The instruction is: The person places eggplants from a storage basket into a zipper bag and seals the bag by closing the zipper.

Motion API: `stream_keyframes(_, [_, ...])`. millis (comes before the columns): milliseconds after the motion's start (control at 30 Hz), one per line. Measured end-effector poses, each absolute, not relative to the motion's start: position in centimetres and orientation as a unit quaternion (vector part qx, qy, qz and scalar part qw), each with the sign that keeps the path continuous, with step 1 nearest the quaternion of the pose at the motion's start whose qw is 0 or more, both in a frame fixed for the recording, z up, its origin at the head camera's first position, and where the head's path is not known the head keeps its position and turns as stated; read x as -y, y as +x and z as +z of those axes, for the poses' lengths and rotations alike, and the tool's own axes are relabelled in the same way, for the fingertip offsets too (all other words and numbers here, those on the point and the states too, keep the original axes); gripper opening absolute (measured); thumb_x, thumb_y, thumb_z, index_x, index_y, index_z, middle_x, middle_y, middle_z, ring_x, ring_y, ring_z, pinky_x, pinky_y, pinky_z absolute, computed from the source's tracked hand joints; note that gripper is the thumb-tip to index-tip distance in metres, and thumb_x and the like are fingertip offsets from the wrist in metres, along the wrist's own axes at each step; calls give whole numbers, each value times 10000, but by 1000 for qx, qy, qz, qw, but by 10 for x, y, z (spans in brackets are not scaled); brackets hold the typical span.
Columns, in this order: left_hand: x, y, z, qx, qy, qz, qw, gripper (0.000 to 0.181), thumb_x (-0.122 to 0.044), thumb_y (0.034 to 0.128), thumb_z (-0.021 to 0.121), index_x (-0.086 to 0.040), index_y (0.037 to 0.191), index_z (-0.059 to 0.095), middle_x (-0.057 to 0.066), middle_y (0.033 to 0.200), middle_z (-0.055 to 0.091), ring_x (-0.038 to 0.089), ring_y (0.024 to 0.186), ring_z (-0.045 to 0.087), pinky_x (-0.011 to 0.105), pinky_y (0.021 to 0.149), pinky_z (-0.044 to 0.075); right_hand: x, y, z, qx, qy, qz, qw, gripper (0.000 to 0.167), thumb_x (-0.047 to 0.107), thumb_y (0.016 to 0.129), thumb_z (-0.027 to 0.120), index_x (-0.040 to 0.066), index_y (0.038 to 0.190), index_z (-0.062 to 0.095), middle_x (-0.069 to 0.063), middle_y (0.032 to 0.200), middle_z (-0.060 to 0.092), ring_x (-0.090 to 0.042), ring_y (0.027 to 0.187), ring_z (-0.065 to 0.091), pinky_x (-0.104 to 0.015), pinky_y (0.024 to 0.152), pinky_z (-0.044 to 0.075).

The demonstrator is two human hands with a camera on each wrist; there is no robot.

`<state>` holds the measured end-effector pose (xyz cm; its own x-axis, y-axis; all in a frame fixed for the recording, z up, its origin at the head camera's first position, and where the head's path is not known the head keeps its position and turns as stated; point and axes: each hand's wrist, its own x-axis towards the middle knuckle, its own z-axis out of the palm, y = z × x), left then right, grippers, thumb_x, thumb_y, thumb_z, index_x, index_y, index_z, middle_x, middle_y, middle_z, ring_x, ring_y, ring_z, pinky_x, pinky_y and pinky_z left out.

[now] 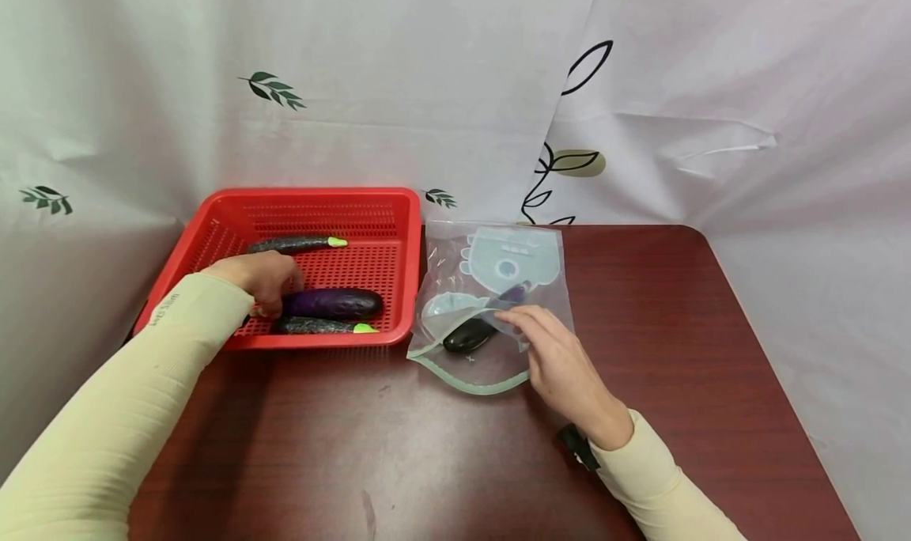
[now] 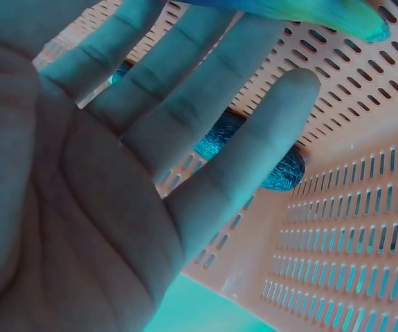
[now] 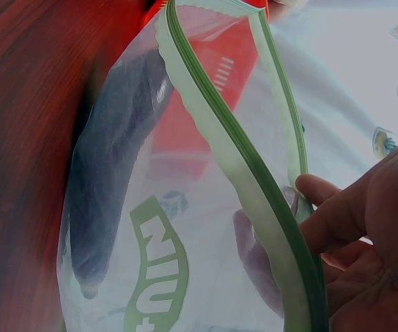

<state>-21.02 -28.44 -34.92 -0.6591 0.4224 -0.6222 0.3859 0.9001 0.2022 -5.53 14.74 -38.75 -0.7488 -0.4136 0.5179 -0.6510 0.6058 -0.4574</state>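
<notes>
1. Your left hand (image 1: 266,281) reaches into a red perforated plastic basket (image 1: 413,288), fingers extended rather than curled, at the left end of a purple eggplant (image 1: 334,304); whether the fingers touch it, you cannot tell from these views.
2. Your right hand (image 1: 565,367) pinches the edge of a clear zip bag (image 1: 501,264) with green strips along its parted mouth, which faces you.
3. A second eggplant (image 1: 466,335) lies slantwise inside the bag, its dark rounded end toward the mouth.
4. Two dark cucumbers with bright green tips share the basket: a far cucumber (image 1: 295,245) by the back wall, and a near cucumber (image 1: 313,326) just beside the purple eggplant.
5. Beneath it all, your reddish-brown wood-grain table (image 1: 320,446) catches a pale sheen toward the front, with a few faint marks; its far right corner is rounded.
6. White fabric (image 1: 370,122) hangs behind the table and down both sides, creased and puckered, printed with dark green leaf sprigs (image 1: 274,90). Right of a slanting seam, the print turns to black-outlined leaves (image 1: 587,66).
</notes>
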Motion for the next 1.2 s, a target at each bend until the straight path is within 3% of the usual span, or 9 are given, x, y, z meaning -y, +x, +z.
stream_keyframes(267, [284, -210, -344, -917, 210, 23, 339, 312, 17, 688, 829, -79, 951, 689, 27, 839, 616, 205, 736, 521, 340, 612, 473, -148, -56, -387, 876, 302, 325, 190, 554, -260, 798, 517, 35, 1249, 647, -62, 1180, 633, -172, 1015, 588, -307, 787, 540])
stream_keyframes(400, [285, -210, -344, -914, 221, 14, 341, 194, 8, 704, 821, -94, 790, 679, -4, 706, 553, 164, 647, 474, 310, 570, 419, -148, -56, -387, 875, 304, 324, 192, 554, -260, 795, 517, 32, 1246, 648, -63, 1176, 635, -174, 1015, 589, -308, 787, 537])
stream_keyframes(533, [286, -210, -343, -912, 222, 14, 344, 226, 26, 711, 788, -125, 665, 626, -21, 618, 481, 142, 588, 433, 286, 526, 374, -147, -57, -387, 874, 305, 325, 193, 552, -260, 798, 519, 30, 1249, 647, -62, 1177, 636, -173, 1017, 589, -306, 786, 535])
stream_keyframes(1200, [287, -203, -332, -921, 200, 4, 335, 215, 44, 725, 798, -106, 678, 651, 22, 649, 555, 171, 612, 500, 283, 511, 426, -148, -57, -387, 873, 307, 326, 195, 571, -275, 776, 527, 28, 1243, 649, -65, 1172, 636, -166, 983, 588, -310, 764, 542])
